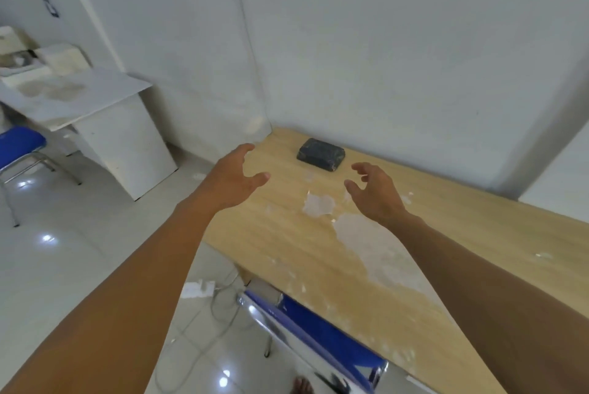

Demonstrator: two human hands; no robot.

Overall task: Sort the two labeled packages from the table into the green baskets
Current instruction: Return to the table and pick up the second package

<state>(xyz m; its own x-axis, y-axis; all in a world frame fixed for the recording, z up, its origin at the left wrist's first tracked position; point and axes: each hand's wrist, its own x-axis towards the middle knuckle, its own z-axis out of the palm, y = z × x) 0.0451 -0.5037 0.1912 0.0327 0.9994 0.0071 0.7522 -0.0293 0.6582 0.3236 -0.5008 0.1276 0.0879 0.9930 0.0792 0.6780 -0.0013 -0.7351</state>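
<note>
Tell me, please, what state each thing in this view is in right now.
Dark wrapped package: flat on the wooden table near the wall, untouched.
Left hand: open, empty, short of the package.
Right hand: open, empty, fingers curled, short of the package.
Wooden table: veneer worn in pale patches.
Blue chair: pushed against the table edge.
Green baskets: not in view.

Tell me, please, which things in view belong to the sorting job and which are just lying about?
Belongs to the job:
- dark package on the wooden table
- left hand and right hand, both open and empty

Just lying about:
- blue chair
- white desk
- second blue chair
- floor cable
</note>
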